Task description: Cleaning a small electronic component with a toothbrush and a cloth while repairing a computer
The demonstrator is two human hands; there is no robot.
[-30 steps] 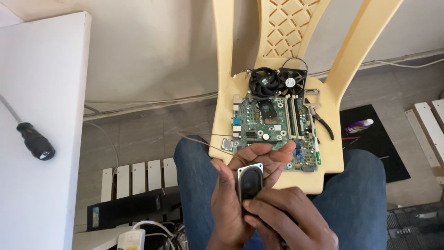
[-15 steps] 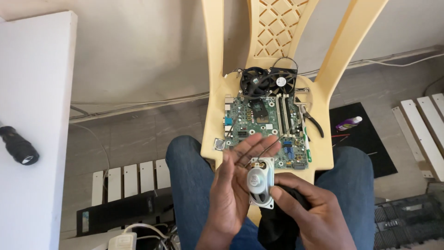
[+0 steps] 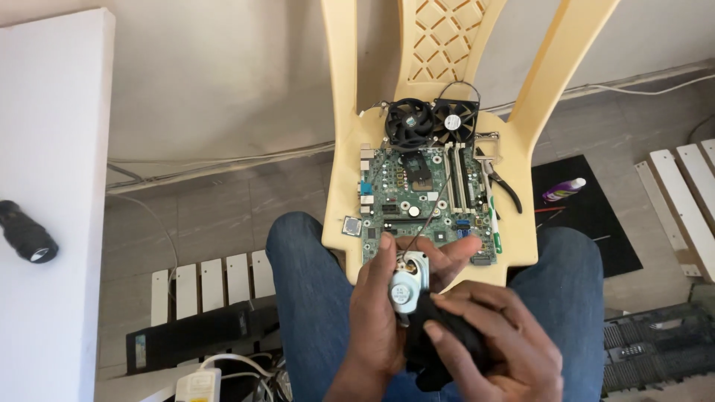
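My left hand [image 3: 387,313] grips a small oval speaker [image 3: 407,286] with its silver magnet side facing up; a thin wire runs from it up over the board. My right hand [image 3: 495,346] holds a black cloth [image 3: 439,350] pressed against the speaker's lower end. Just beyond my hands, a green computer motherboard [image 3: 417,197] lies on the seat of a cream plastic chair [image 3: 339,112]. Two black cooling fans [image 3: 430,119] sit at the board's far edge.
A loose processor chip [image 3: 351,225] lies on the seat left of the board, pliers [image 3: 505,186] and a green pen on its right. A white table [image 3: 45,223] with a black tool handle [image 3: 26,232] stands at left. A purple bottle [image 3: 564,189] lies on a black mat.
My left hand's fingers have closed around the speaker, which has tilted. My right hand has brought the black cloth up against it. The view shifted slightly.
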